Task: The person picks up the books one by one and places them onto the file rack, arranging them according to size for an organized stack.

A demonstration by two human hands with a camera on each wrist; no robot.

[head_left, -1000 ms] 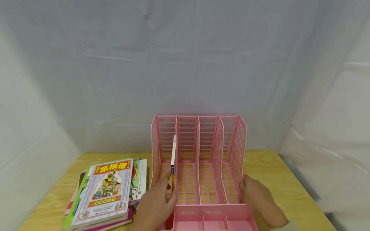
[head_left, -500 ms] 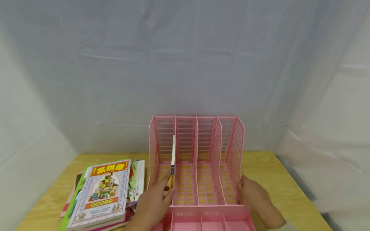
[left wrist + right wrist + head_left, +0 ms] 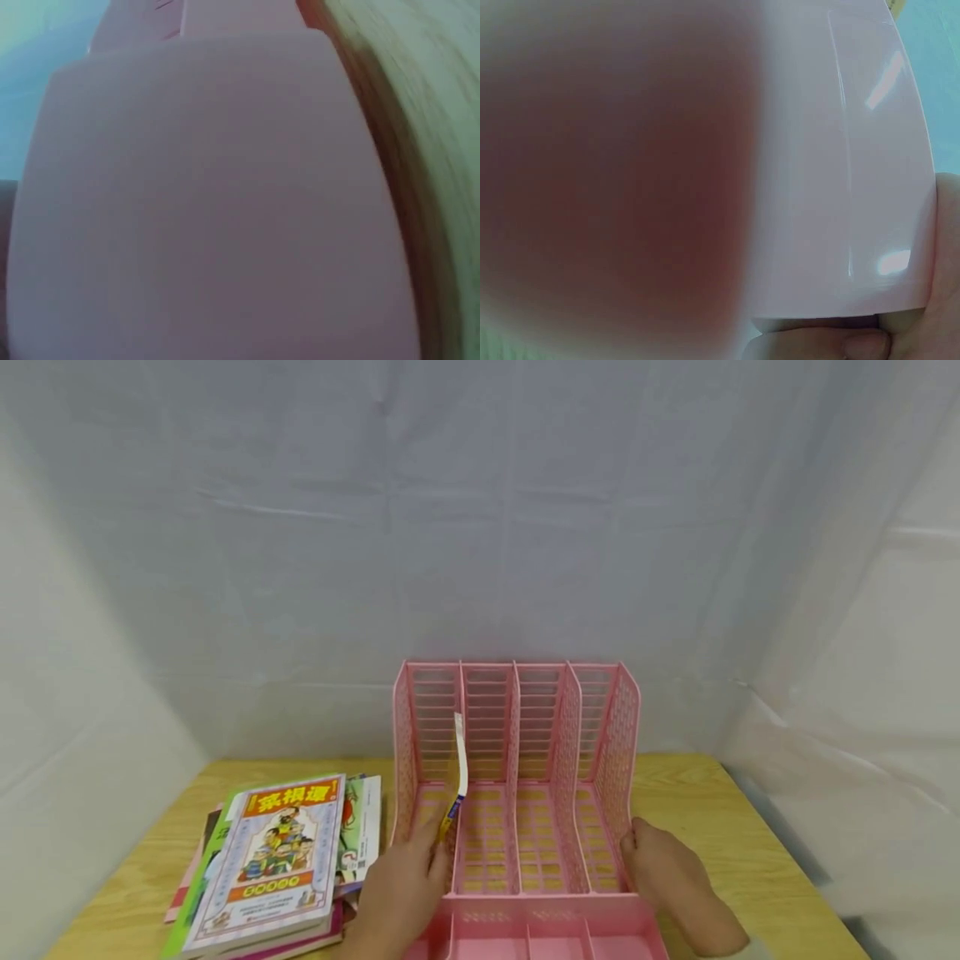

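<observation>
A pink plastic file organizer point(image 3: 558, 907) with upright dividers stands on the table, small trays along its front. In its leftmost compartment is a thin book point(image 3: 461, 764), upright and slightly bowed, with a white edge and a blue-and-yellow lower part. My left hand point(image 3: 401, 885) holds this book by its near end; the fingertips are partly hidden behind it. At the organizer's right side, my right hand point(image 3: 667, 868) grips the near edge of the side wall. The right wrist view shows fingers point(image 3: 817, 343) at the edge of the smooth pink panel point(image 3: 810, 187).
Left of the organizer lies an uneven pile of books, topped by a children's book point(image 3: 270, 860) with a cartoon cover. The wooden table point(image 3: 682, 793) is enclosed by pale sheeting point(image 3: 465, 527) behind and at both sides.
The near part of the thin book has swung and its edge now looks bowed, where it was straight before. The left hand has shifted slightly with it. My right hand keeps its grip.
</observation>
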